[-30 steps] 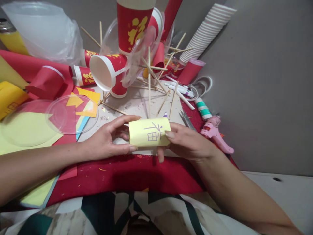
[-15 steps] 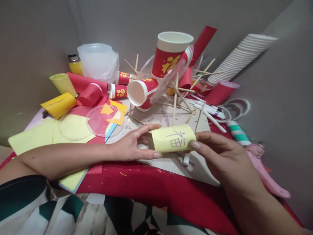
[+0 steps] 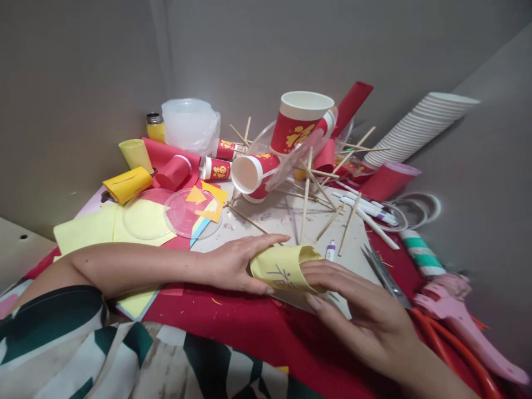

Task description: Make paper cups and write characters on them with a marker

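A pale yellow paper roll [image 3: 282, 267] with a purple written character lies low over the table edge, its open end turned up to the right. My left hand [image 3: 235, 265] grips its left end between thumb and fingers. My right hand [image 3: 361, 310] lies over the roll's right side, fingers stretched along it and pressing it. A purple-capped pen [image 3: 330, 250] lies just behind the roll on the beige board [image 3: 270, 216].
Red paper cups [image 3: 301, 124], wooden skewers [image 3: 305, 199], clear plastic lids [image 3: 191, 213] and coloured paper scraps crowd the back. Scissors [image 3: 384, 274], a pink glue gun [image 3: 461, 321], striped tape [image 3: 418, 255] and a stack of white cups [image 3: 419, 124] lie at the right. Yellow sheets [image 3: 87, 230] lie at left.
The roll has been lowered and tipped so its open end shows. My right hand moved from pinching its end to lying over it. The view swung left and up.
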`<state>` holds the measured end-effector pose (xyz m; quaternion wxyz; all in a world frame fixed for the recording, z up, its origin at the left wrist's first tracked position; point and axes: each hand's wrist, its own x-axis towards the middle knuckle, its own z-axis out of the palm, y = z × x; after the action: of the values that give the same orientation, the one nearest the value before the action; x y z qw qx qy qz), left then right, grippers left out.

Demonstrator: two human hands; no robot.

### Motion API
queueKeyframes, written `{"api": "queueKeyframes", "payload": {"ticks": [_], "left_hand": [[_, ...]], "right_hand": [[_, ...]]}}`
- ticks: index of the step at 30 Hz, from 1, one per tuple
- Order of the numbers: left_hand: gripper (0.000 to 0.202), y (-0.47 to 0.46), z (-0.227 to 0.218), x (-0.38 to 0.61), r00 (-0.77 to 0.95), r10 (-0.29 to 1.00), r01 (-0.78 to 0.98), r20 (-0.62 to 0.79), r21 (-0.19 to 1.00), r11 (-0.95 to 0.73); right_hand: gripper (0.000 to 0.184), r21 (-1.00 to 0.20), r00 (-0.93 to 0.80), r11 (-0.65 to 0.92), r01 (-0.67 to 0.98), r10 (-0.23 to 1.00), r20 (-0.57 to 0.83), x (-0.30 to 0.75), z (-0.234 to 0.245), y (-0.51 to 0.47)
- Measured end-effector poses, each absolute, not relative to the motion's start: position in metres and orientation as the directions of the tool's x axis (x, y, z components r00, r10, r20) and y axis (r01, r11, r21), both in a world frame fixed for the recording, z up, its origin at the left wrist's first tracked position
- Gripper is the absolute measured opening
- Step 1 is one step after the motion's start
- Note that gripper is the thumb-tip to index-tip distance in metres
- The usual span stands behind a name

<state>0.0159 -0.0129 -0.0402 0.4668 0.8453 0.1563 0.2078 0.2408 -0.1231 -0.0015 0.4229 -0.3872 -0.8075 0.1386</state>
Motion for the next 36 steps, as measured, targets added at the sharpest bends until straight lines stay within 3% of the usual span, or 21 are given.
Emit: {"api": "queueKeyframes", "payload": {"ticks": [4, 7, 9, 13, 15, 18, 20, 23, 27, 33, 36], "left_hand": [[0.095, -0.012, -0.039, 0.015, 0.872, 0.438, -0.008, 0.216, 0.903, -0.430], [0.092, -0.009, -0.026, 0.011, 0.896, 0.435, 0.054, 0.090, 0.950, -0.307], [0.083, -0.007, -0.008, 0.005, 0.920, 0.390, 0.110, -0.021, 0.972, -0.208], [0.064, -0.005, 0.037, -0.019, 0.954, 0.276, 0.127, -0.114, 0.991, -0.030], [0.059, 0.000, 0.058, -0.036, 0.948, 0.299, 0.122, -0.108, 0.992, -0.029], [0.047, 0.017, 0.083, -0.062, 0.871, 0.491, 0.077, -0.016, 0.992, -0.105], [0.051, 0.034, 0.095, -0.076, 0.737, 0.665, 0.015, 0.124, 0.980, -0.200], [0.061, 0.064, 0.103, -0.087, 0.556, 0.795, -0.078, 0.242, 0.968, -0.239], [0.069, 0.090, 0.102, -0.079, 0.507, 0.803, -0.207, 0.314, 0.948, -0.241], [0.048, 0.072, 0.122, -0.045, 0.601, 0.724, -0.221, 0.339, 0.941, -0.256], [0.039, 0.054, 0.142, -0.034, 0.619, 0.698, -0.219, 0.361, 0.932, -0.288]], "right_hand": [[0.048, -0.643, -0.107, 0.589, 0.490, 0.773, 0.626, 0.244, -0.011, -0.133], [0.040, -0.755, 0.182, 0.531, 0.386, 0.758, 0.626, 0.243, -0.011, -0.139], [0.036, -0.775, 0.263, 0.528, 0.346, 0.739, 0.620, 0.242, -0.010, -0.140], [0.036, -0.776, 0.194, 0.543, 0.322, 0.764, 0.615, 0.240, -0.010, -0.136], [0.039, -0.777, 0.140, 0.544, 0.316, 0.784, 0.605, 0.239, -0.011, -0.134], [0.039, -0.783, 0.089, 0.528, 0.330, 0.808, 0.583, 0.236, -0.013, -0.131], [0.036, -0.784, 0.071, 0.519, 0.341, 0.817, 0.572, 0.234, -0.014, -0.130], [0.032, -0.785, 0.052, 0.496, 0.370, 0.833, 0.551, 0.233, -0.017, -0.130], [0.026, -0.785, 0.018, 0.422, 0.453, 0.876, 0.482, 0.236, -0.022, -0.130], [0.027, -0.772, -0.065, 0.300, 0.560, 0.945, 0.319, 0.244, -0.025, -0.130], [0.027, -0.705, -0.167, 0.337, 0.623, 0.939, 0.301, 0.242, -0.025, -0.126]]}}
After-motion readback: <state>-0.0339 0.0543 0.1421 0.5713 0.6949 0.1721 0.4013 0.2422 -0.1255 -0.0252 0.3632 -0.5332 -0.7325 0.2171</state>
